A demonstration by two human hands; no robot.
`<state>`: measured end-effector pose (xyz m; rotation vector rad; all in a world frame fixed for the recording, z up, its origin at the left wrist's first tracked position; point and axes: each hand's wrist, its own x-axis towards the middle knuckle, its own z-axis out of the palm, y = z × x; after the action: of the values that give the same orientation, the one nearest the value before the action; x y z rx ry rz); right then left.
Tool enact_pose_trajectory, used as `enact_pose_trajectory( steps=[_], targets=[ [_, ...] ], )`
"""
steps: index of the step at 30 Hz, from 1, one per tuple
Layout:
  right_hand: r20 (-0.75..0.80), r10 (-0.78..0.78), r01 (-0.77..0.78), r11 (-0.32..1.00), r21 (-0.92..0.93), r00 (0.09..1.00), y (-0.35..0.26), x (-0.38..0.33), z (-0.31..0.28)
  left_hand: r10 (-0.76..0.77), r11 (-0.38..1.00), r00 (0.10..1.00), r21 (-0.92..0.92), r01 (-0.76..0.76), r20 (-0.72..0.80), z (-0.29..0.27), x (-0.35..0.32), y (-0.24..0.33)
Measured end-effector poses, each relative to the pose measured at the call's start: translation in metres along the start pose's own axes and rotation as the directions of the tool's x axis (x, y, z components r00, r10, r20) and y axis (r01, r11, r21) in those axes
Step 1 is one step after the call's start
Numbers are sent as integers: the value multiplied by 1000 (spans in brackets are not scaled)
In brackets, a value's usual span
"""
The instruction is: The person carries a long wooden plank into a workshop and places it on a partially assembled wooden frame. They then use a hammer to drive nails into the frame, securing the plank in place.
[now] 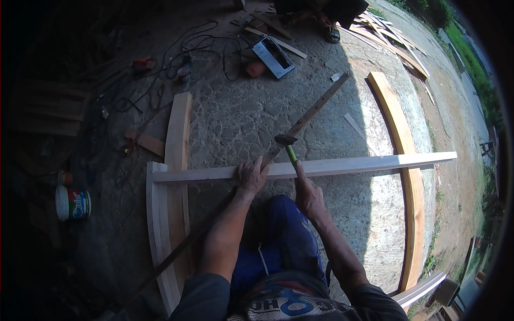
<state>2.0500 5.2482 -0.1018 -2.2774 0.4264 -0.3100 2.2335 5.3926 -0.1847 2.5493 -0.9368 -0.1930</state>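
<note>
A long, narrow wooden strip runs diagonally over a pale wooden beam. My left hand grips the strip where it crosses the beam, fingers closed around it. In my right hand is a hammer with a green handle and dark head. Its head is just above the strip, a little beyond my left hand; whether they touch I cannot tell. The beam's left end meets another pale beam at a corner.
Two thick planks, one at left and one at right, lie under the beam. Farther off are a silver-framed power tool, tangled cables and a person's sandalled foot. A paint bucket stands at left; scrap strips lie far right.
</note>
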Motion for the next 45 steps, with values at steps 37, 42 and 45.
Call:
enact_pose_trajectory(
  steps=[37, 42, 45],
  targets=[
    [310, -16, -49, 978, 201, 950, 9, 8, 11, -354, 768, 878, -635, 77, -323, 10, -5, -18],
    [503, -14, 212, 917, -338, 864, -36, 8, -16, -472, 662, 835, -739, 125, -281, 10, -5, -29],
    [577, -87, 377, 832, -406, 812, -32, 17, -30, -545, 447, 813, -891, 77, -203, 16, 2, -41]
  ],
)
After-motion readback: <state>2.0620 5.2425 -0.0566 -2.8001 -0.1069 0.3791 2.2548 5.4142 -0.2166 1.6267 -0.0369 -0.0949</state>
